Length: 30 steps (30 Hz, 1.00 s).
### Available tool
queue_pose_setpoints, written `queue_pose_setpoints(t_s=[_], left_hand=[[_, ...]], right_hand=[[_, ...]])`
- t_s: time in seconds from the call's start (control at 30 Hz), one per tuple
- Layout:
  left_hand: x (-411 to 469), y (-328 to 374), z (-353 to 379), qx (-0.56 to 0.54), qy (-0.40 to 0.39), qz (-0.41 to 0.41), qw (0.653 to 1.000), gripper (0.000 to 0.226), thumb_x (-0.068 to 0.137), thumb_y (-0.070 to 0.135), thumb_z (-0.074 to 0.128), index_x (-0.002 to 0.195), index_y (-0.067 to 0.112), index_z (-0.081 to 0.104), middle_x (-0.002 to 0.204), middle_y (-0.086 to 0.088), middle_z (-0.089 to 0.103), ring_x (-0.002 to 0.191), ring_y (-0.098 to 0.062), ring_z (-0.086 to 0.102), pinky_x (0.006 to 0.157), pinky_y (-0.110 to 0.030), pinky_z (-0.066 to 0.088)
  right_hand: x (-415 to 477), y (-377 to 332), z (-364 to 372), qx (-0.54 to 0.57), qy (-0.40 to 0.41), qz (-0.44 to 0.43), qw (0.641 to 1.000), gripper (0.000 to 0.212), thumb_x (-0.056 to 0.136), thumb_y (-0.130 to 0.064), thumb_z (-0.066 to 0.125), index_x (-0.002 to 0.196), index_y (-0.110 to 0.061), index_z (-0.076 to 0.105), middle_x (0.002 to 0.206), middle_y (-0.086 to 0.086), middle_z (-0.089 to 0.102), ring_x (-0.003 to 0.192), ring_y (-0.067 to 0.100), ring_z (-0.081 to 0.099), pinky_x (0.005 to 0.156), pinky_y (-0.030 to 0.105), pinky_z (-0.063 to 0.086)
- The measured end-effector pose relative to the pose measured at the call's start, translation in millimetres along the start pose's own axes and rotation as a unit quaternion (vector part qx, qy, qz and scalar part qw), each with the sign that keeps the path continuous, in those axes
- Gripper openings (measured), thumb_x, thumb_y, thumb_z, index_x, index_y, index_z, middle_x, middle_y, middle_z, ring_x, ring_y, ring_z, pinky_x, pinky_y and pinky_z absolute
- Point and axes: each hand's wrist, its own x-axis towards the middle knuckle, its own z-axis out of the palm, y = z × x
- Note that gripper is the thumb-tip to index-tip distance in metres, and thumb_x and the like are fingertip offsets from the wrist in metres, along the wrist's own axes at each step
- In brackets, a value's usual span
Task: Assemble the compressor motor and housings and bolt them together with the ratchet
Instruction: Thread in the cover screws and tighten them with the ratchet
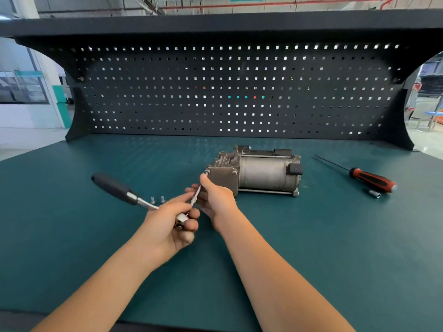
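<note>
Left hand gripped the ratchet at its head, fingers curled. Right hand pinched the thin shaft fitted there. The compressor lay mid-bench, by the right thumb.

We're in a workshop, no question, an industrial hall by the look of it. Beyond both hands rises a dark pegboard full of square holes, capped by a dark shelf, on a workbench with a green mat. The left hand grips a ratchet at its head, and the right hand pinches a slim metal rod. Just past the right hand sits a metal compressor. Far off to that hand's right lie a red-and-black screwdriver and a small socket. Two loose bolts stand just beyond the left hand. Up top, red pipes cross the ceiling.
</note>
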Motion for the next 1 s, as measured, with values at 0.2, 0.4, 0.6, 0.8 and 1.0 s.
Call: queue_pose_setpoints(t_s=[0.2,0.4,0.6,0.8,1.0], left_hand=[[2.5,3.2,-0.6,0.581,0.053,0.207,0.785,0.035,0.087,0.009,0.036,0.117,0.022,0.05,0.058,0.003,0.055,0.055,-0.012,0.054,0.062,-0.027,0.049],[5.5,-6.6,13.9,0.849,0.098,0.291,0.43,0.061,0.092,0.022,0.042,0.144,0.013,0.011,0.108,-0.003,0.058,0.097,-0.024,0.061,0.063,-0.03,0.035],[1.5,-13.2,5.0,0.423,-0.017,0.152,0.893,0.022,0.096,0.023,0.047,0.114,0.035,0.043,0.076,0.001,0.06,0.05,-0.006,0.054,0.05,-0.023,0.046],[-7.0,-12.0,15.0,-0.195,-0.021,-0.041,0.98,0.017,0.093,0.008,0.046,0.088,0.002,0.06,0.059,-0.007,0.06,0.037,-0.006,0.048,0.036,-0.013,0.043],[-4.5,-10.8,13.8,0.197,-0.01,0.062,0.978,0.03,0.092,0.002,0.043,0.096,0.027,0.06,0.053,0.003,0.053,0.041,-0.008,0.046,0.035,-0.015,0.032]], right_hand=[[2.4,4.8,-0.4,0.038,0.023,-0.004,0.999,0.023,0.093,-0.023,0.057,0.072,-0.014,0.062,0.079,0.004,0.068,0.074,0.014,0.064,0.08,0.034,0.049],[4.2,7.4,-0.2,0.038,0.056,-0.037,0.997,0.032,0.088,-0.025,0.064,0.063,-0.007,0.057,0.082,0.023,0.063,0.069,0.02,0.053,0.066,0.032,0.044],[6.5,3.4,-5.8,0.08,0.028,0.008,0.996,0.026,0.089,-0.021,0.062,0.066,-0.009,0.06,0.069,0.004,0.064,0.058,0.014,0.057,0.06,0.026,0.046],[7.0,0.7,-5.7,0.087,0.014,0.019,0.996,0.026,0.092,-0.024,0.057,0.072,-0.009,0.059,0.066,0.001,0.066,0.055,0.008,0.06,0.055,0.022,0.043],[7.8,2.9,-7.6,0.084,-0.002,0.024,0.996,0.029,0.096,-0.027,0.051,0.076,-0.009,0.061,0.072,0.002,0.067,0.063,0.011,0.061,0.061,0.023,0.049]])
